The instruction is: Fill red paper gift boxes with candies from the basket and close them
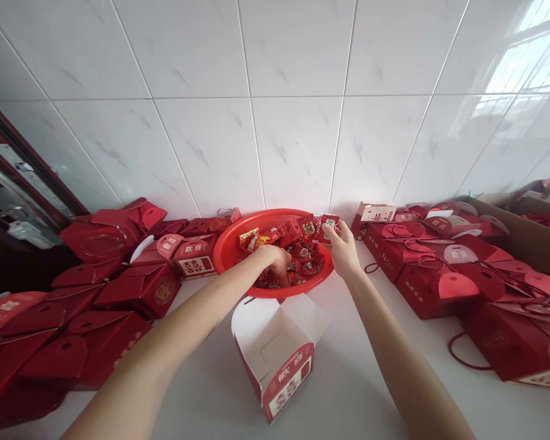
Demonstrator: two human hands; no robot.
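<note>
My left hand (277, 261) reaches down into a red plastic basket (224, 260), among wrapped candies (302, 252). Its fingertips are hidden in the candies, so what they grip, if anything, does not show. At the basket's right rim, my right hand (342, 244) pinches a small red packet (329, 225) with a pale square on its front. Between my forearms stands a red gift box (286, 379), its flaps spread and its white inside bare, just in front of the basket.
Closed red gift boxes (140, 284) crowd the left side, and more red boxes (421, 269) with cord handles line the right. A cardboard carton (508, 229) stands at the far right. White wall tiles (297, 146) rise behind the basket.
</note>
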